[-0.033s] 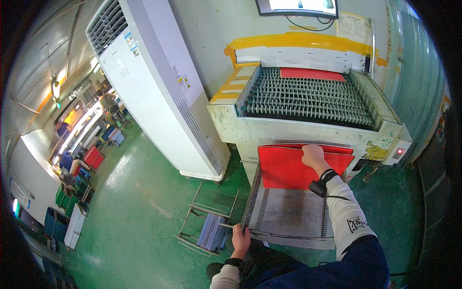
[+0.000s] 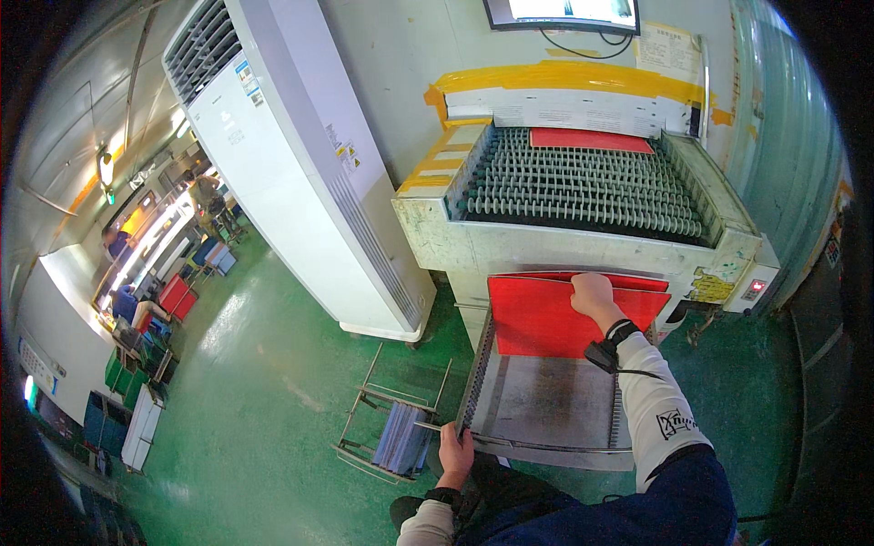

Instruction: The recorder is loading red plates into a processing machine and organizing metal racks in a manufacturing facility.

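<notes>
My right hand (image 2: 594, 296) is closed over the top edge of a flat red board (image 2: 537, 318), which stands upright in a slotted metal rack (image 2: 528, 446). Another red board (image 2: 555, 274) shows as a strip just behind it. My left hand (image 2: 454, 452) is wrapped round the near left corner of the rack, at its metal bar. Beyond the rack, one more red board (image 2: 592, 138) lies at the far end of the roller bed (image 2: 583, 187) of a conveyor machine. The lower edges of the boards inside the rack are partly hidden.
A tall white air conditioner (image 2: 300, 182) stands left of the machine. On the green floor, a wire rack (image 2: 401, 437) holds several thin bluish panels. A monitor (image 2: 569, 13) hangs above. Far left, people sit along a lit workbench (image 2: 150, 241). A red-lit control box (image 2: 754, 289) is at the machine's right.
</notes>
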`<state>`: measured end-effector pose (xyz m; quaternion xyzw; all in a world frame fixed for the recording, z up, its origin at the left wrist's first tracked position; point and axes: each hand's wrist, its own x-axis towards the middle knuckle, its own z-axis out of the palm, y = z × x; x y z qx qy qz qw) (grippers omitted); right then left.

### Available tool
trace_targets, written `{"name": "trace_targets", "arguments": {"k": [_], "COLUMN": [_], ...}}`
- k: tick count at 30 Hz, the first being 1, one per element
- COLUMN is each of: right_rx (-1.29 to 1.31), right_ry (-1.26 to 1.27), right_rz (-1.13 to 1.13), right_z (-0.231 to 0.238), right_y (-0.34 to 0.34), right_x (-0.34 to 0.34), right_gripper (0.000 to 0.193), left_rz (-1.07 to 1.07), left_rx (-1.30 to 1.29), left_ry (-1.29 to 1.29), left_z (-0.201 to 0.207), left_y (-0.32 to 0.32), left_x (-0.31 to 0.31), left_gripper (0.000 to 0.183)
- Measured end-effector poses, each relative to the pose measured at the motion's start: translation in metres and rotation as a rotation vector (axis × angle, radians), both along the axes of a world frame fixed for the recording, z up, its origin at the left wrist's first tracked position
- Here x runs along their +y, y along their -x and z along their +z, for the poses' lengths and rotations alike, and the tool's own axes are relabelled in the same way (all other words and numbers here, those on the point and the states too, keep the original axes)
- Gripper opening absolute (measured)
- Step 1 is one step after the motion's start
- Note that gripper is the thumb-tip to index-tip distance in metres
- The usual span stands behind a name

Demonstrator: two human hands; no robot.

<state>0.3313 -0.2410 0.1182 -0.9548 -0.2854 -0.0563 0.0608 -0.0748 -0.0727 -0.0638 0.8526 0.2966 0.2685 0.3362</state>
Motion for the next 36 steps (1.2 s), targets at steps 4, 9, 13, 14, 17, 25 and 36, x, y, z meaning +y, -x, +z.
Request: {"name": "trace_targets", "arguments": {"k": [4,9,13,14,17,25,36], "right_rx": [-0.007,0.014,0.019,0.019,0.020,0.001,-0.022], "right_ry": [-0.004,0.014,0.017,0.016,0.016,0.007,-0.005], "right_rz": [0.001,-0.013,-0.011,-0.013,-0.014,-0.001,0.012], "right_z": [0.000,0.003,0.003,0.003,0.003,0.005,0.007], "right_y": [0.000,0.002,0.002,0.002,0.001,0.004,0.007], "right_x": [0.000,0.000,0.000,0.000,0.001,0.001,0.000], "right_gripper": [0.019,0.020,0.020,0.020,0.020,0.019,0.019], "left_rz": [-0.013,-0.014,-0.009,-0.009,-0.004,0.004,0.005], "left_rx": [-0.021,-0.018,-0.011,-0.010,-0.014,-0.017,-0.009], "left_ry": [0.003,-0.003,0.015,0.019,0.002,-0.002,0.015], "left_z": [0.002,0.006,0.008,0.008,0.006,0.007,0.008], "left_y": [0.000,0.000,0.000,0.000,0.000,0.000,-0.001], "left_x": [0.000,-0.001,-0.001,-0.001,-0.001,-0.001,-0.002], "left_gripper": [0.032,0.031,0.031,0.031,0.032,0.032,0.031]}}
